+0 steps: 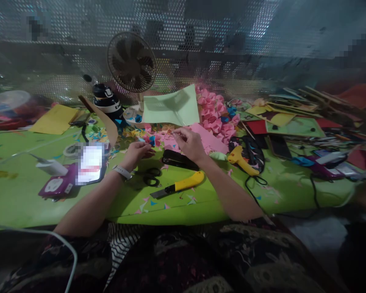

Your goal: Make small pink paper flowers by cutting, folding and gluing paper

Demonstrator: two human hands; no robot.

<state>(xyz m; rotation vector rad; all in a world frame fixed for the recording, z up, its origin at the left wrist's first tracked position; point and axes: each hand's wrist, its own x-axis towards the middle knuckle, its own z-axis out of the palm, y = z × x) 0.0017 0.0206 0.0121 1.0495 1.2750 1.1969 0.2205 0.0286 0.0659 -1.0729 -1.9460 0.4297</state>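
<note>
My left hand (138, 154), with a white watch strap at the wrist, has its fingers curled together above the table. A small blue and red paper piece (152, 141) shows right at its fingertips; whether it is held I cannot tell. My right hand (189, 142) is raised in a pinch over pink paper (210, 140), and anything between the fingertips is too small to make out. Below it lies a black stapler (179, 159). Closer to me are scissors with black handles (152, 177) and a yellow utility knife (187, 182) with its blade out.
Behind stand a fan (131, 62), a dark bottle (107, 101), a green paper sheet (171, 108) and a heap of pink paper flowers (215, 110). A lit phone (90, 162) is at left. On the right are a yellow glue gun (244, 160) with its cord and stacked paper scraps.
</note>
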